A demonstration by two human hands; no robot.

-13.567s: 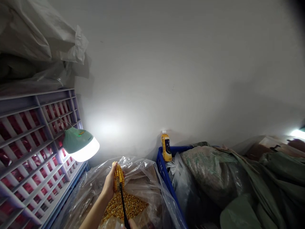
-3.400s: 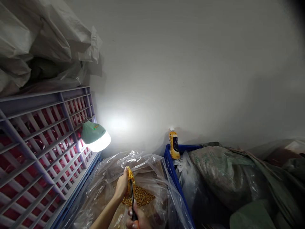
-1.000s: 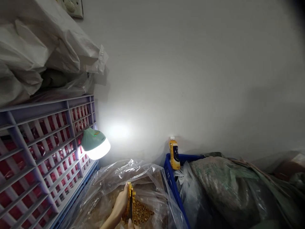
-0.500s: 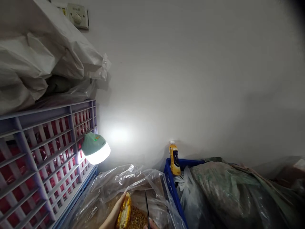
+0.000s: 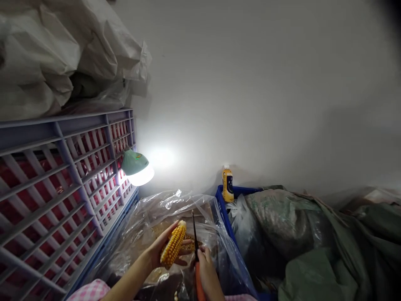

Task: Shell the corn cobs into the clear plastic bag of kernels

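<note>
My left hand [image 5: 161, 251] holds a yellow corn cob [image 5: 173, 249], tilted with its tip up and to the right. My right hand [image 5: 206, 271] grips a thin dark tool with an orange handle [image 5: 194, 238], its shaft pointing up just right of the cob and apart from it. Both hands are over a clear plastic bag [image 5: 163, 217] that lines a box and holds loose corn kernels [image 5: 188, 246].
A grey-purple slatted crate [image 5: 62, 175] with red contents stands at the left, with white sacks [image 5: 62, 50] on top. A lit green lamp [image 5: 138, 169] hangs from it. A blue crate [image 5: 224, 217] with an orange bottle [image 5: 227, 184] and green sacks [image 5: 282, 225] fills the right. A white wall stands behind.
The view has tipped down, so both hands show more fully. The cob has tilted away from the tool, which earlier lay against it.
</note>
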